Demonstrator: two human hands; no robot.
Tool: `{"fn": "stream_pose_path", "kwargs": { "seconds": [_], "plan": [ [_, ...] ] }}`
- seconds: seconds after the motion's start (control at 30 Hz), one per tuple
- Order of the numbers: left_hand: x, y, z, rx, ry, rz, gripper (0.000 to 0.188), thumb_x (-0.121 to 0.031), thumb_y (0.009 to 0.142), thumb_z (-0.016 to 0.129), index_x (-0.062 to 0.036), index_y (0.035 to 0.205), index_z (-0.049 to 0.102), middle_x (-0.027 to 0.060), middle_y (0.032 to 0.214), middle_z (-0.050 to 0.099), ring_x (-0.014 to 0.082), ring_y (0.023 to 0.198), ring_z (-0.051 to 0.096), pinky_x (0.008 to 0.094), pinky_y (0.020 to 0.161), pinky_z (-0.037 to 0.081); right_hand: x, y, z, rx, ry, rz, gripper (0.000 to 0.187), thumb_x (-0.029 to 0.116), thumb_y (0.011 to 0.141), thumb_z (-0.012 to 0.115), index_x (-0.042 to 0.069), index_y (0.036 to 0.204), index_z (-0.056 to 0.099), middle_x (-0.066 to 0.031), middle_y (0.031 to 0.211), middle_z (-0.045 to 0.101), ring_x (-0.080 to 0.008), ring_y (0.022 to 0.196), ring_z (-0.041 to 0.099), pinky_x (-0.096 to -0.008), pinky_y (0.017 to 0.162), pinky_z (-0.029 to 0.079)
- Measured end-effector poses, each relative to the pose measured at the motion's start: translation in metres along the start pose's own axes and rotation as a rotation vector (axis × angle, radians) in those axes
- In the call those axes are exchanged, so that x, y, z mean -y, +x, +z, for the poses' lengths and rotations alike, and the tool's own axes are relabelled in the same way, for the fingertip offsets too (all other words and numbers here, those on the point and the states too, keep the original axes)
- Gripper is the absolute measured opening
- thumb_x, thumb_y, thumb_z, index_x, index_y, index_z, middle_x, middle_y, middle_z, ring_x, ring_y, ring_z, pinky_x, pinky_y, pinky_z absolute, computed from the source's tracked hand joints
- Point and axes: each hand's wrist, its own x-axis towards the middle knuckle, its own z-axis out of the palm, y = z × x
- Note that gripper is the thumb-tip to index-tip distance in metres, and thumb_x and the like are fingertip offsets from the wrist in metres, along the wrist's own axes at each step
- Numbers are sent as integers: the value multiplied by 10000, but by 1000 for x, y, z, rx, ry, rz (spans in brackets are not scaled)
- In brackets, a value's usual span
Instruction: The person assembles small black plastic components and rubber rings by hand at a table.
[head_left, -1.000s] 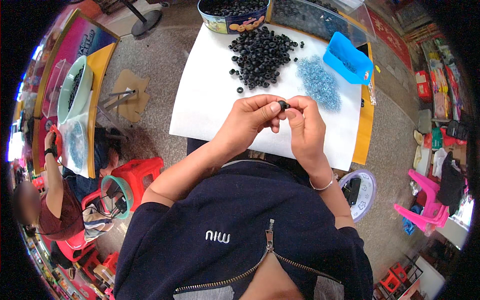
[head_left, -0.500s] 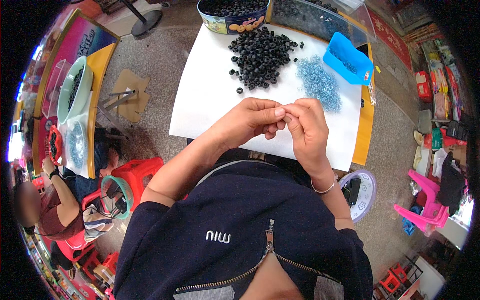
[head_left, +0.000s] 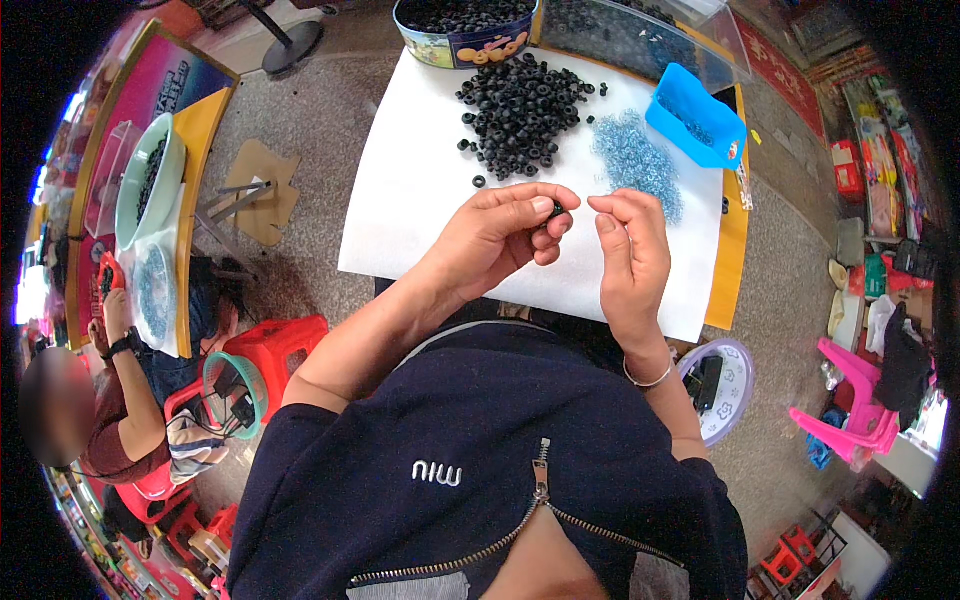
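L hand (head_left: 492, 232) pinches blk ring (head_left: 557, 210) below blk-ring pile (head_left: 518, 115); R hand (head_left: 634, 248), thumb & index slightly apart, empty-looking, pile's lower rt.

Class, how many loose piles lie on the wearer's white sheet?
2: the black pile by the tin, and the blue pile to its right, beside the blue tray. None appears hidden.

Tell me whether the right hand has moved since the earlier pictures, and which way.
Yes. Against the white sheet, the right hand has shifted slightly rightward, now apart from the left hand.
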Motion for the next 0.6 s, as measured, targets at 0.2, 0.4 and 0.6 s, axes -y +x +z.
{"fn": "stream_pose_path", "kwargs": {
  "seconds": [0.2,0.4,0.6],
  "plan": [
    [6,1,-8,17,-47,-3,284,-237,947,559,-1,1100,597,24,815,541,111,691,472,249,626,410,0,0,2,11,12,-40,117,34,892,572,10,988,635,-117,997,563,-211,885,568,-305,772,465],
    [8,1,-4,-51,89,18,297,-259,969,546,-1,1083,641,15,827,609,100,709,518,242,680,444,6,4,8,61,0,-69,188,61,820,645,41,1007,643,-109,1010,558,-255,971,536,-350,849,437],
    [12,3,-4,-198,294,62,286,-260,967,554,-19,1069,670,28,891,668,96,785,577,255,762,469,-2,6,13,93,-145,-181,277,65,770,668,58,1045,631,-91,1022,558,-266,963,510,-375,852,404]
  ]
}}
